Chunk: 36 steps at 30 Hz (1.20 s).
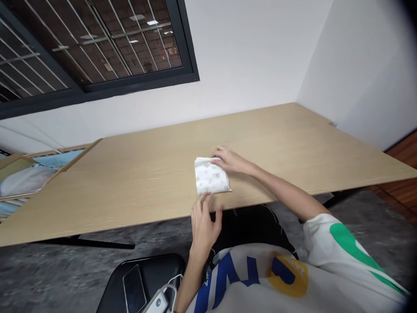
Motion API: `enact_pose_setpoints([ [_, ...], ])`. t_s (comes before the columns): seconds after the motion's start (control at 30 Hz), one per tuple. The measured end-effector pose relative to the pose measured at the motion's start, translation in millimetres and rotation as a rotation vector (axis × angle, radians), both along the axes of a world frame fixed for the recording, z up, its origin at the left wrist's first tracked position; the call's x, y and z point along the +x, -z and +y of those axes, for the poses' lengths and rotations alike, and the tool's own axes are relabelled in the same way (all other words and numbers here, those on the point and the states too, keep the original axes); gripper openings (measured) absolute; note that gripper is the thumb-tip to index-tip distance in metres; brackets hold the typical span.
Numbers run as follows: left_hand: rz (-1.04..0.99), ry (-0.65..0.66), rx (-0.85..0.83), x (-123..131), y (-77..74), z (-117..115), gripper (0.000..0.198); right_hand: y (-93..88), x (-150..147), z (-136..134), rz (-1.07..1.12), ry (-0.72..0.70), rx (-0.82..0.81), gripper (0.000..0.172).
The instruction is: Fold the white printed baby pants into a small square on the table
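Note:
A small folded white cloth (211, 177) with a faint print lies on the wooden table close to its front edge. My right hand (232, 161) is at the cloth's far right corner, its thumb on top and its fingers curled at the far edge, closed on it. At the near edge of the cloth, my left hand (205, 221) touches with its fingertips. Its thumb stands apart from the fingers, so this hand is open. The undersides of the fingertips are hidden on both hands.
The light wooden table (137, 174) reaches to the white wall below a barred window. A box (63, 167) with blue and white bagged items is at the left. Below, a black stool (159, 265) bears a phone (134, 289) and a white corded device (158, 302).

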<state>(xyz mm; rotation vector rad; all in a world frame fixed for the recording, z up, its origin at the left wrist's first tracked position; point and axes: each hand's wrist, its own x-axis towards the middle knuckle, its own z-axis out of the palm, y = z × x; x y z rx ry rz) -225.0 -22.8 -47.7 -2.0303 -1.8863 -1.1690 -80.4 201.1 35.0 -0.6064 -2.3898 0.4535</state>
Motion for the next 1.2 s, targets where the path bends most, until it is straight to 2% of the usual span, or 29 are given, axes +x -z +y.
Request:
enact_pose_setpoints([
  [0.1,0.120,-0.087,-0.106,6.2,16.1,18.4,0.048,21.6,-19.3,48.2,-0.076,0.081,-0.033,0.025],
  [0.17,0.173,-0.119,-0.133,8.5,26.3,28.6,0.049,37.9,-28.7,70.3,-0.159,0.122,-0.063,0.026],
  [0.27,0.224,-0.144,-0.122,10.2,36.1,37.7,0.050,56.3,-35.4,87.3,-0.226,0.130,-0.081,0.025],
  [0.33,0.238,-0.160,-0.106,10.6,38.3,40.3,0.051,62.3,-36.8,88.2,-0.237,0.134,-0.076,0.026],
  [0.43,0.251,-0.169,-0.107,10.6,38.6,42.7,0.054,63.6,-40.1,71.8,-0.209,0.159,0.000,0.035],
  [0.5,0.266,-0.168,-0.108,10.5,39.0,44.5,0.056,62.7,-45.2,48.6,-0.196,0.075,0.088,0.044],
  [0.67,0.280,-0.180,-0.101,11.5,41.7,47.6,0.054,68.7,-58.4,-21.5,-0.256,-0.472,0.161,0.058],
  [0.73,0.282,-0.179,-0.120,11.5,41.6,47.1,0.057,75.7,-59.1,-35.9,-0.290,-0.579,0.144,0.059],
  [0.83,0.294,-0.162,-0.166,11.4,39.2,44.9,0.057,87.5,-55.7,-32.5,-0.378,-0.546,0.077,0.060],
  [0.97,0.287,-0.172,-0.193,11.9,34.5,42.6,0.053,99.3,-50.5,-0.4,-0.422,-0.437,0.037,0.061],
  [1.2,0.284,-0.176,-0.261,12.7,30.4,41.1,0.061,98.9,-50.0,60.3,-0.508,-0.243,0.102,0.067],
])
